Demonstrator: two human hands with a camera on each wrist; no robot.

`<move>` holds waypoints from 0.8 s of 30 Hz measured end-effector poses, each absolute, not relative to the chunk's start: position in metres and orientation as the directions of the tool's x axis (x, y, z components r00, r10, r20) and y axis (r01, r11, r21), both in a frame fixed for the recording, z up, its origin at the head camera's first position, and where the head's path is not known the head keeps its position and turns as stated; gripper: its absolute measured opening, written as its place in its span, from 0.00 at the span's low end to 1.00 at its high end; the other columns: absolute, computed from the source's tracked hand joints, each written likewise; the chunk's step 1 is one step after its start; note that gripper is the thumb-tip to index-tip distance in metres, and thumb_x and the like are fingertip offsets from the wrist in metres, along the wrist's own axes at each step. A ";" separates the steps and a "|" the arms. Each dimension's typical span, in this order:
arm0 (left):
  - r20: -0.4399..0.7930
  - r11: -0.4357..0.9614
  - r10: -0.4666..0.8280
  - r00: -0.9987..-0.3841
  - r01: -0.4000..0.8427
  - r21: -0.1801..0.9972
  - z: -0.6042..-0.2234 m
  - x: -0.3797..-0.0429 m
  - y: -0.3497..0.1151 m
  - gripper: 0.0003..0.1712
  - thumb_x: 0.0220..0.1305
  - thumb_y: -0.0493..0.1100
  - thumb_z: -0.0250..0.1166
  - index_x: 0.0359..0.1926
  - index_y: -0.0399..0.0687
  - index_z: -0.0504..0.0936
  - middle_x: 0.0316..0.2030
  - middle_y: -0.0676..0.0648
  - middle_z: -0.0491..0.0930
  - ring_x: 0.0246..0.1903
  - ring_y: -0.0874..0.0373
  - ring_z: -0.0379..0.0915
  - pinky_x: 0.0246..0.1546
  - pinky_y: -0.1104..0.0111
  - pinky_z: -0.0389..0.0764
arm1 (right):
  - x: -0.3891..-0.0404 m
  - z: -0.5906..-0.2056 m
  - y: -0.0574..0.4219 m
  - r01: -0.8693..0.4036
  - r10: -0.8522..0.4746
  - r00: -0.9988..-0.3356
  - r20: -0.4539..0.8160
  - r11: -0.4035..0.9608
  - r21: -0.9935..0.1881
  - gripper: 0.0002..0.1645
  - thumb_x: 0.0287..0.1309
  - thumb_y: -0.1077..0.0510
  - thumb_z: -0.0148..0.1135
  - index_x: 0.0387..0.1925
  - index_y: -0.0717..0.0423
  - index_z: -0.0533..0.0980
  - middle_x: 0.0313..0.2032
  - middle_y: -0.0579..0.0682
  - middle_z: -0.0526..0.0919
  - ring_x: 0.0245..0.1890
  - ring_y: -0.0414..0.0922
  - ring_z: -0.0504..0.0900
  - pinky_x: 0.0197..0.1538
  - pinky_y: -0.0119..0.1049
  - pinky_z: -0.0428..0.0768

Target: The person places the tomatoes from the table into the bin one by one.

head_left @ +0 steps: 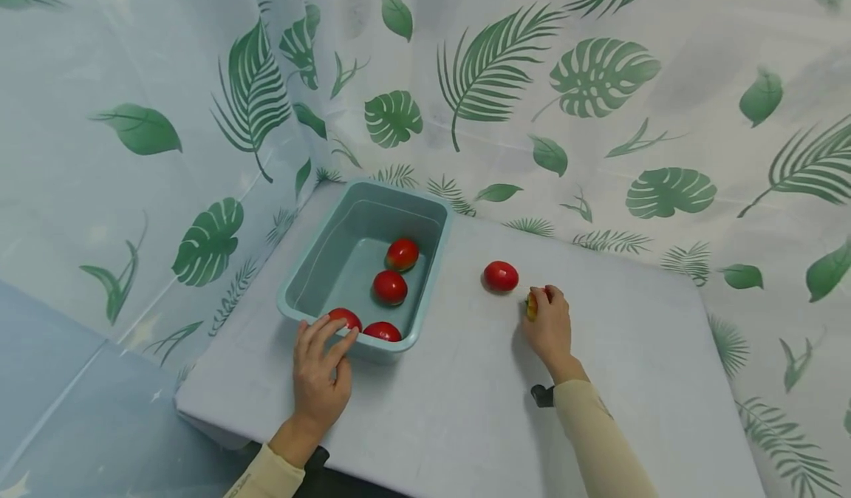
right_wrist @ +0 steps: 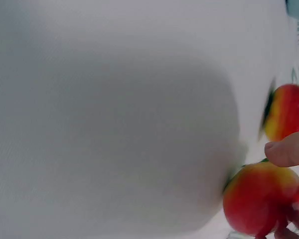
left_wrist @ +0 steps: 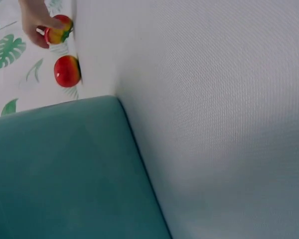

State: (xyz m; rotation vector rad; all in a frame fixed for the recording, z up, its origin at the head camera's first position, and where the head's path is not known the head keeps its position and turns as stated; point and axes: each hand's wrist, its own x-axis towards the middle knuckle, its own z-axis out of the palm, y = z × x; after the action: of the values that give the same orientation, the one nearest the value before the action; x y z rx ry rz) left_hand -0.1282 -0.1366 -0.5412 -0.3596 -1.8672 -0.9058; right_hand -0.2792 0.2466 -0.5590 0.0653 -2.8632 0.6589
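Note:
My right hand [head_left: 549,328] grips a round red fruit with yellow patches [right_wrist: 256,201], low over the white table. In the right wrist view, the thumb [right_wrist: 289,151] lies across its upper side. A similar red fruit [head_left: 501,277] sits on the table just left of that hand. At the near rim of a blue-green plastic basin [head_left: 432,291] is my left hand [head_left: 322,380], its fingers loosely spread and overlapping the rim. Inside the basin lie several red fruits [head_left: 390,287], two of them partly hidden behind the near wall and the left fingers.
A white cloth covers the table [head_left: 459,409], whose front edge runs below the left hand. Leaf-printed curtains [head_left: 492,84] hang behind and to the left of it. The basin stands on the table's left side.

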 end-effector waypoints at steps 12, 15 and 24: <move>0.869 0.674 -0.142 -0.474 0.596 0.435 -0.542 -0.128 -0.137 0.23 0.52 0.30 0.51 0.45 0.38 0.86 0.49 0.36 0.80 0.55 0.35 0.69 0.66 0.41 0.52 | -0.273 -0.571 0.271 0.164 0.219 -0.973 0.072 0.874 -0.457 0.43 0.54 0.63 0.64 0.67 0.64 0.53 0.65 0.68 0.53 0.58 0.65 0.64 0.60 0.60 0.70; 0.868 0.672 -0.145 -0.474 0.597 0.438 -0.541 -0.128 -0.137 0.23 0.52 0.30 0.51 0.45 0.38 0.86 0.49 0.36 0.80 0.55 0.35 0.69 0.66 0.40 0.51 | -0.271 -0.572 0.272 0.187 0.251 -0.965 0.069 0.854 -0.486 0.46 0.53 0.61 0.65 0.68 0.64 0.52 0.65 0.68 0.53 0.59 0.65 0.64 0.63 0.58 0.67; 0.864 0.672 -0.145 -0.482 0.593 0.444 -0.540 -0.128 -0.137 0.23 0.53 0.30 0.51 0.45 0.38 0.86 0.50 0.36 0.80 0.55 0.35 0.69 0.66 0.40 0.51 | -0.267 -0.556 0.253 0.125 0.248 -0.965 0.091 0.732 -0.670 0.50 0.51 0.59 0.68 0.72 0.56 0.53 0.65 0.65 0.55 0.61 0.62 0.65 0.65 0.57 0.66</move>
State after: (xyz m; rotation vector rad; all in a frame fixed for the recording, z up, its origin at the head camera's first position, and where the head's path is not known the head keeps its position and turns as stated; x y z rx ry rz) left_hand -0.1276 -0.1366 -0.5399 -0.3519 -1.8796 -0.9200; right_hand -0.2668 0.2527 -0.5565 -0.2992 -2.7595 1.0479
